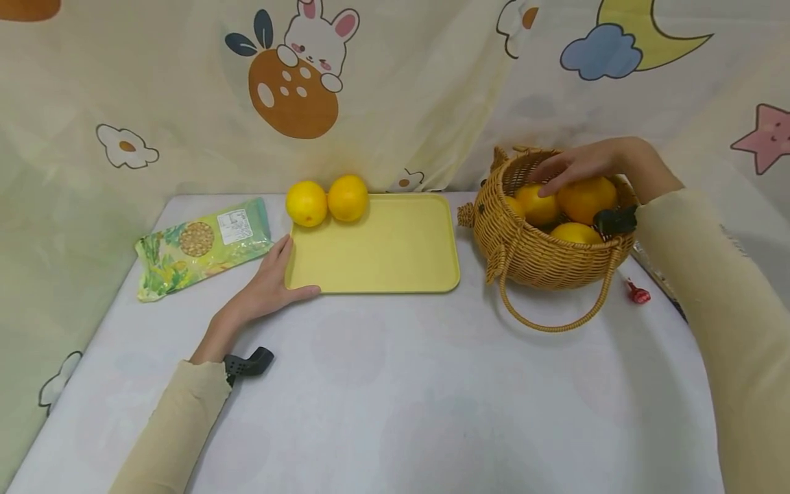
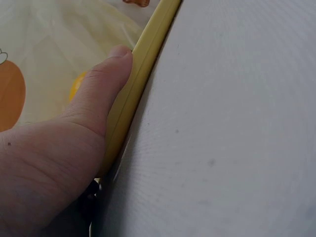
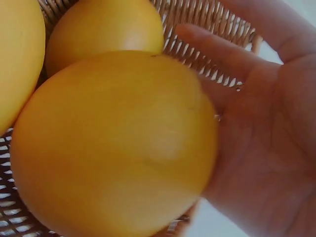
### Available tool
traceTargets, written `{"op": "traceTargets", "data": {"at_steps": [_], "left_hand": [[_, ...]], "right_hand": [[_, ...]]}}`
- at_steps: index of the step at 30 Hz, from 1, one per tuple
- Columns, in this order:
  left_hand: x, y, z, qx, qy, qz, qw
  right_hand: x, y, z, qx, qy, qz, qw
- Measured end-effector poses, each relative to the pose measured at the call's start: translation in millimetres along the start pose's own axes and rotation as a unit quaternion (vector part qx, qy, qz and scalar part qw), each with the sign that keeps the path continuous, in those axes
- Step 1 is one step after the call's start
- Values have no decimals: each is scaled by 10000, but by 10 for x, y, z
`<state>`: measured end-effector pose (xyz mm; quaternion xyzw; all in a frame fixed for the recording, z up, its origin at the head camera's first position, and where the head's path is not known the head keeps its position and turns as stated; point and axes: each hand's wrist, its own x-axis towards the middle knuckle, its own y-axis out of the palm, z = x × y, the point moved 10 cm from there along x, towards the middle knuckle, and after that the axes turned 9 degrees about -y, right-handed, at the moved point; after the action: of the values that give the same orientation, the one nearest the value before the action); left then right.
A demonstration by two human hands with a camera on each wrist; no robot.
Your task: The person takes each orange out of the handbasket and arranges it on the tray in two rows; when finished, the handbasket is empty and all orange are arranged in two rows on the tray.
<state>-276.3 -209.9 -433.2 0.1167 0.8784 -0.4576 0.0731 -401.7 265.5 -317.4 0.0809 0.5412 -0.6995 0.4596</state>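
Observation:
My left hand [image 1: 269, 285] rests at the near-left corner of a pale yellow tray [image 1: 382, 261]. Its fingers lie along the left side and its thumb [image 2: 106, 79] on the front rim. Two oranges [image 1: 306, 204] [image 1: 348, 198] sit side by side at the tray's back left. Over on the right, my right hand [image 1: 583, 163] reaches into a wicker animal-shaped basket [image 1: 543, 257] holding several oranges. In the right wrist view the fingers stretch beside a large orange [image 3: 116, 143], not curled round it; whether the palm touches it I cannot tell.
A green food packet [image 1: 204, 243] lies left of the tray. The basket's handle [image 1: 555, 328] hangs forward onto the white table [image 1: 432, 384]. Right of the basket is a small red wrapped candy [image 1: 638, 293]. A patterned curtain [image 1: 420, 89] stands behind the table.

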Motion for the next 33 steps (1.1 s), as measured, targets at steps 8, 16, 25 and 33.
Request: {"op": "traceTargets", "data": {"at_steps": [8,16,25,33], "left_hand": [[3,20,5,-32,8,10,10000],[5,25,-8,-36,19,14,10000],[9,4,-18,-64,4,2,10000],[10,6,-11,-66,36,-8,10000]], "right_hand": [[-50,99,74,-150,342,453,9983],[-77,113,172,-268,445,748,9958],[-160,154,49,-245,430,846,9952],[-226,130,-32,-76,256,797,9965]]}}
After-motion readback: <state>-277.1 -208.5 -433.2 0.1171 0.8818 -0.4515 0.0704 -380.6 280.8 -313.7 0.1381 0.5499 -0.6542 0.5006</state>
